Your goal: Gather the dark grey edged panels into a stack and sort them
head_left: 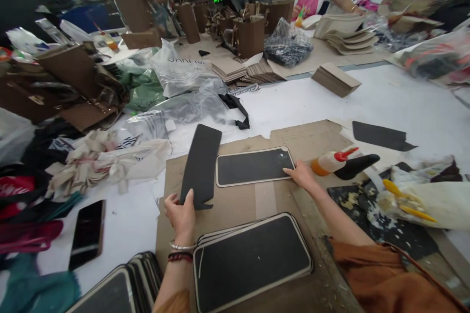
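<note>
My left hand (181, 213) grips the lower end of a black rounded strip (201, 161) and holds it tilted above the brown cardboard sheet (242, 200). My right hand (302, 174) lies flat, its fingers pressing the right edge of a black panel with a pale border (253, 166) that rests on the cardboard. A stack of similar bordered black panels (253, 259) sits in front of me, just right of my left wrist. Another stack of them (117, 288) fans out at the bottom left.
A glue bottle with a red tip (332, 160) lies right of my right hand. A dark phone (87, 233) lies at the left. Brown paper bags (249, 34), plastic wrap and cardboard stacks (336, 79) crowd the far table, where two other people work.
</note>
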Demonstrator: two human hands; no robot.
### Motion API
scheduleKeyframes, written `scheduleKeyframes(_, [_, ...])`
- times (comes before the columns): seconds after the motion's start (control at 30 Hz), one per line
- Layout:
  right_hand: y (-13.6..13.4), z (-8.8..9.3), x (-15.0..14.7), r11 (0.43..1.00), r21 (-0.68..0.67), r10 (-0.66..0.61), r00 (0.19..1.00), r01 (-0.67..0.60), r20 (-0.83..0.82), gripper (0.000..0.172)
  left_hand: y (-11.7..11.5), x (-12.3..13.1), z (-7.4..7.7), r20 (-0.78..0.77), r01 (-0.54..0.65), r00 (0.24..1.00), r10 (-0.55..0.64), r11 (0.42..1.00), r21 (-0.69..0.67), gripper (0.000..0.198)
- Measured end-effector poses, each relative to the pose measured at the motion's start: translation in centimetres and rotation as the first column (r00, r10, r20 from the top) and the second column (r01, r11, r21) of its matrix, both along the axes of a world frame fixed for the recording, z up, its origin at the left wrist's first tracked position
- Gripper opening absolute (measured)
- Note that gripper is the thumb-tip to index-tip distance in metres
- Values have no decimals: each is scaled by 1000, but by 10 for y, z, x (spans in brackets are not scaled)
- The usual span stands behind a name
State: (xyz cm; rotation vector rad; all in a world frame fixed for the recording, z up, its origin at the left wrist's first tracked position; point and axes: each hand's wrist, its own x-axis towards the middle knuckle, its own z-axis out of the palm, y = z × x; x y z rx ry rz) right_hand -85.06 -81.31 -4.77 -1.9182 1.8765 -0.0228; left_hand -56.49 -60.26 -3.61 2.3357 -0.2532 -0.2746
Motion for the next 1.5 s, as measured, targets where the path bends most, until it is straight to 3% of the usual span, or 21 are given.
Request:
scheduleKeyframes(0.1, [8, 9, 5, 1000, 3, -24, 993, 24, 120, 17, 11, -10, 13, 77, -117, 989, 123, 990, -78, 67])
scheduleKeyframes(0.2, [21, 33, 14, 1000, -16, -6, 969, 10, 248, 13, 22, -39, 17, 1, 3, 1000, -3, 977, -215, 53])
scheduleKeyframes(0.3, [34, 72, 25, 992, -121, 69, 906, -19, 417, 13, 26, -67, 13, -240, 46, 960, -144, 927, -373, 36])
scheduleKeyframes(0.43, [59, 135, 39, 965, -246, 221, 794, -92, 566, 18, 23, -81, 14, -572, -162, 799, -188, 848, -505, 24])
scheduleKeyframes(0.57, [89, 185, 44, 926, -312, 367, 710, -214, 601, 22, 20, -77, 27, -769, -358, 586, -254, 771, -527, 35])
scheduleKeyframes(0.67, [109, 209, 42, 894, -345, 446, 625, -285, 640, 24, 21, -76, 37, -828, -422, 467, -308, 745, -516, 51])
scheduleKeyframes(0.8, [126, 225, 29, 907, -282, 416, 564, -312, 713, 30, 28, -79, 48, -771, -380, 422, -477, 679, -628, 46])
scheduleKeyframes(0.87, [130, 222, 16, 943, -191, 318, 563, -273, 763, 34, 39, -79, 53, -728, -339, 438, -527, 653, -677, 41])
scheduleKeyframes(0.97, [139, 200, -9, 982, -21, 130, 599, -186, 790, 39, 68, -76, 59, -709, -284, 495, -502, 678, -678, 43])
scheduleKeyframes(1.07, [158, 157, -33, 976, 146, -4, 658, -162, 753, 38, 106, -74, 56, -718, -205, 557, -419, 768, -607, 48])
scheduleKeyframes(1.17, [181, 101, -48, 946, 273, -74, 707, -172, 703, 36, 136, -79, 43, -686, -92, 646, -335, 858, -505, 54])
scheduleKeyframes(1.27, [198, 50, -59, 969, 205, -18, 792, -135, 611, 32, 151, -87, 24, -604, 25, 741, -294, 910, -413, 60])
scheduleKeyframes(1.33, [204, 28, -65, 987, 110, 42, 859, -114, 511, 30, 155, -91, 15, -540, 100, 790, -290, 930, -353, 61])
scheduleKeyframes(1.5, [205, 12, -76, 988, -40, 156, 961, -151, 229, 24, 162, -89, 6, -343, 203, 907, -246, 967, -157, 54])
